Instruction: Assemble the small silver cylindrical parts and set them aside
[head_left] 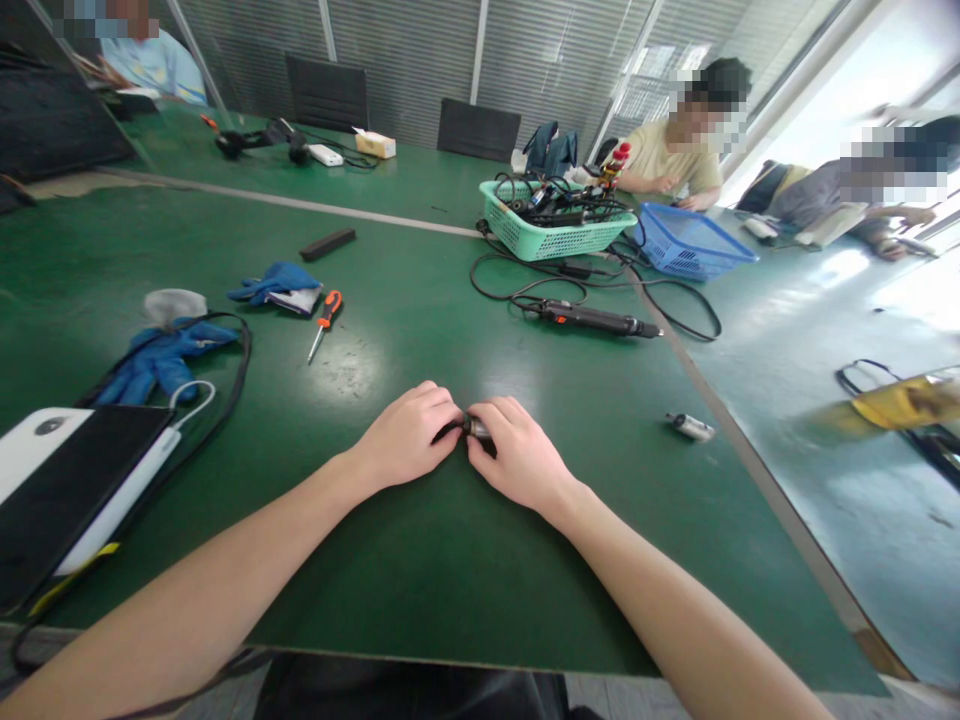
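Note:
My left hand [412,435] and my right hand [525,455] meet low over the green table [450,580], fingertips nearly touching. Between them shows a small metal cylinder with a dark end [475,427]; the fingers cover most of it. The right fingers and thumb wrap round its metal side, while the left ones pinch at the dark end. A similar small silver cylinder [691,427] lies apart to the right. Beyond my hands rests a black electric screwdriver [596,319] with a cable. An orange-handled screwdriver [326,320] lies to the left.
Blue gloves [154,362] and a device with a white and black case [82,480] with cables are at left. Further back stand a green basket [555,243] full of cables and tools and a blue basket [694,250]. A black bar [328,244] lies farther left. Other people sit around the table.

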